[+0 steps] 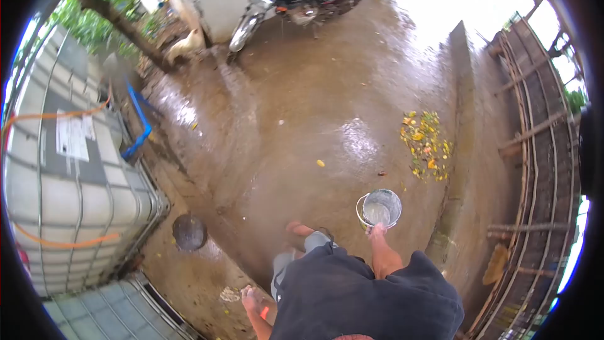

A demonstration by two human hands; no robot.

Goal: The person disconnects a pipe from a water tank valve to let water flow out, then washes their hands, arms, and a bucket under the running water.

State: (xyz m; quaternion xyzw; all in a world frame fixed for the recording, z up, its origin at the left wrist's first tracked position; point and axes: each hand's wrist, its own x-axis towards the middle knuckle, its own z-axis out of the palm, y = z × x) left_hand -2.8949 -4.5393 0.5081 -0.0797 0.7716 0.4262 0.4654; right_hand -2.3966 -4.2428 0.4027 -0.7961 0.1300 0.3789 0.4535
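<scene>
My right hand [377, 231] is closed on the near rim of a whitish bucket [391, 200], right of my feet, with pale liquid inside. The bucket's thin handle hangs at its left side. My left hand [251, 297] is low at the left, by my body, near a pale patch on the wet floor; its fingers are too small and blurred to read. A round dark basin [189, 232] stands on the floor up and left of that hand.
White caged tanks [94, 195] with an orange hose line the left, near a blue pipe [139, 126]. A motorcycle [302, 0] stands at the top. Yellow leaves [428, 145] lie beside a low curb [462, 119]; a wooden fence [535, 151] runs along the right.
</scene>
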